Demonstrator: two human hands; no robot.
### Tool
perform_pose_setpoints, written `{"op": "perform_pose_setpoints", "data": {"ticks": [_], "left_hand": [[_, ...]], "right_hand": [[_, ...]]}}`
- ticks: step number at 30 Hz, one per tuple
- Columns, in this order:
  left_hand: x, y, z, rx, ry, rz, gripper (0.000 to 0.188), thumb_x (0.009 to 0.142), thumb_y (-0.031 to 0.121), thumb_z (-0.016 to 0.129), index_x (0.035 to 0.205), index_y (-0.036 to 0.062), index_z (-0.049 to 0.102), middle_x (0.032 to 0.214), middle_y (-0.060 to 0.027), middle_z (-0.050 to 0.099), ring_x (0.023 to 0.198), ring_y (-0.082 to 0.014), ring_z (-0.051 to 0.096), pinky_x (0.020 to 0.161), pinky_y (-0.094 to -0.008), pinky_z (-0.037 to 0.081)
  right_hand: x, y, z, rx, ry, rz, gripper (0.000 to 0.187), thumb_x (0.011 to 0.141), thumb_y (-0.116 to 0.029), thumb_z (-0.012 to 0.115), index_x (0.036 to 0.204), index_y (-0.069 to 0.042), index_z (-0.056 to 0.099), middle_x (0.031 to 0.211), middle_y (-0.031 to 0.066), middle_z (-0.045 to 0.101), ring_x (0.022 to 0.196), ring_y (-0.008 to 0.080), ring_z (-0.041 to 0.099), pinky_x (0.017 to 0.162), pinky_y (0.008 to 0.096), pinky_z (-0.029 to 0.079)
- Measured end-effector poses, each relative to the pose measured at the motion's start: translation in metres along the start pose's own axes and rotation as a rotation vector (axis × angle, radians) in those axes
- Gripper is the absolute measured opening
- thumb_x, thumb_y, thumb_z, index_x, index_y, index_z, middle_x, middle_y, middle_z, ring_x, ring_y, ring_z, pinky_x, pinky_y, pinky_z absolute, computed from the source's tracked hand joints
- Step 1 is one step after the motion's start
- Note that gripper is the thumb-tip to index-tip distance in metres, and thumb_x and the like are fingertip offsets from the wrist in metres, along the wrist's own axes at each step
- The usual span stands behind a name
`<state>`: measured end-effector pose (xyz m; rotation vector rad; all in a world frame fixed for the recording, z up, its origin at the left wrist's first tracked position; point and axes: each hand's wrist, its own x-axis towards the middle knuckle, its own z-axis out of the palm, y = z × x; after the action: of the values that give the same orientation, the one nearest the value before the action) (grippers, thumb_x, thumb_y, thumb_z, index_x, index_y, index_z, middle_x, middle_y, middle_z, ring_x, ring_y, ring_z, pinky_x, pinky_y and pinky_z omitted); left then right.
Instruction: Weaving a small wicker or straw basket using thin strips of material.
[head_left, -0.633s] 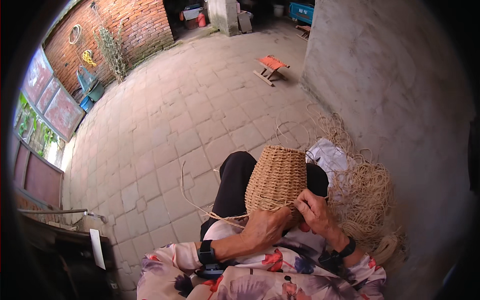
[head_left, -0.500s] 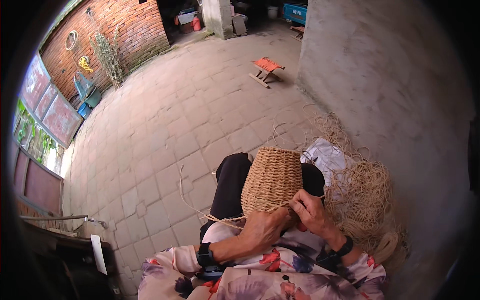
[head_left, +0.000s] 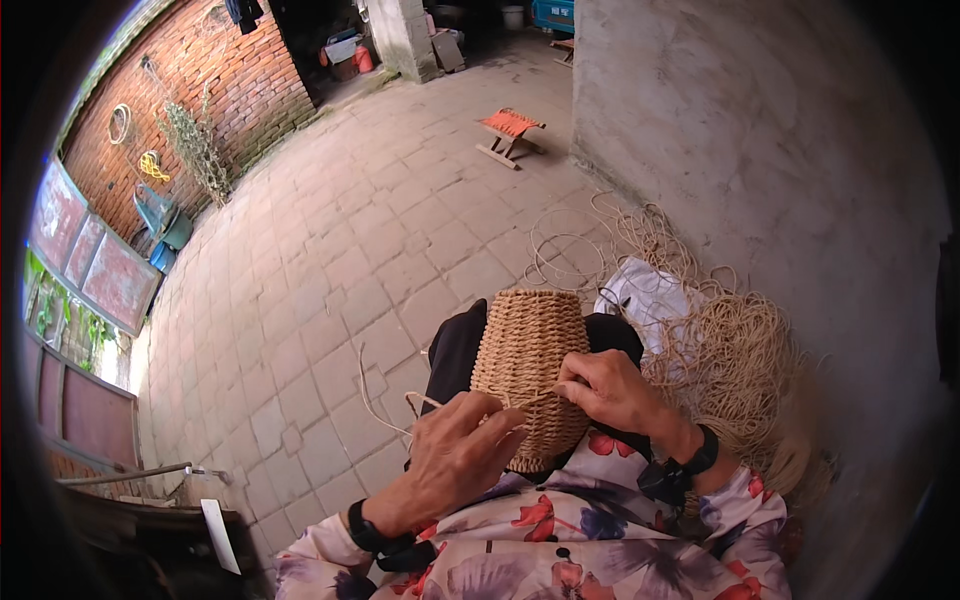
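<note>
A tan woven basket [head_left: 530,340] rests in my lap, its narrower end pointing away from me. My right hand [head_left: 612,390] is closed, thumb and forefinger pinching a thin cord against the basket's right side. Across the basket's near left side lies my left hand [head_left: 458,452], fingers curled in on the cord; its fingertips are partly hidden. A loose length of pale cord [head_left: 368,398] loops out to the left of this hand and hangs over the paving.
A big tangled heap of cord [head_left: 735,370] lies on my right by the plastered wall [head_left: 760,130], with a white cloth or bag [head_left: 645,300] beside it. Ahead on the paving stands a folding stool [head_left: 512,125] with an orange seat.
My hands have moved apart from the basket's near end. The left has shifted left and down, the right slightly up and left. The basket's near end now shows, and the view has tilted.
</note>
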<state>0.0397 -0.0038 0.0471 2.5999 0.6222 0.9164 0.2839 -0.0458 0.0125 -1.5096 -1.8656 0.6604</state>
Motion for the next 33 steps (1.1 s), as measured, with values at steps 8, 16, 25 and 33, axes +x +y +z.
{"op": "perform_pose_setpoints", "data": {"ticks": [8,16,25,33], "left_hand": [[-0.01,-0.022,0.026,0.152,-0.051,-0.165,0.025,0.075,0.015,0.079,0.095,0.0115,0.066,0.09,-0.0056,0.058,0.077,-0.0246,0.063,0.06,-0.0383,0.05],[-0.013,-0.032,0.03,0.162,-0.104,-0.034,0.015,0.078,0.008,0.074,0.087,0.0085,0.061,0.088,-0.0055,0.058,0.078,-0.0256,0.061,0.06,-0.0384,0.048],[-0.017,-0.03,0.025,0.076,-0.115,-0.041,0.013,0.081,0.006,0.072,0.086,0.0068,0.06,0.088,-0.0071,0.058,0.079,-0.0281,0.062,0.061,-0.0398,0.048],[-0.013,-0.051,0.033,-0.1,-0.142,-0.284,0.012,0.082,0.01,0.071,0.088,0.007,0.061,0.085,-0.0083,0.061,0.078,-0.0306,0.061,0.067,-0.0423,0.048]], "right_hand": [[0.004,-0.006,-0.008,0.049,-0.01,0.051,0.022,0.087,-0.022,0.069,0.08,-0.003,0.06,0.071,0.0157,0.064,0.068,0.0352,0.065,0.06,0.0421,0.049],[0.003,-0.004,-0.003,0.067,-0.021,0.054,0.022,0.088,-0.021,0.068,0.081,-0.002,0.06,0.07,0.0161,0.063,0.065,0.0331,0.064,0.059,0.0405,0.048],[0.007,0.0,-0.005,0.246,-0.104,0.046,0.02,0.089,-0.02,0.067,0.084,-0.001,0.061,0.068,0.0155,0.061,0.06,0.0266,0.06,0.059,0.0368,0.047],[0.004,0.002,-0.001,0.157,-0.027,0.043,0.021,0.089,-0.019,0.067,0.081,-0.001,0.06,0.067,0.0136,0.062,0.06,0.0246,0.061,0.059,0.0359,0.048]]}}
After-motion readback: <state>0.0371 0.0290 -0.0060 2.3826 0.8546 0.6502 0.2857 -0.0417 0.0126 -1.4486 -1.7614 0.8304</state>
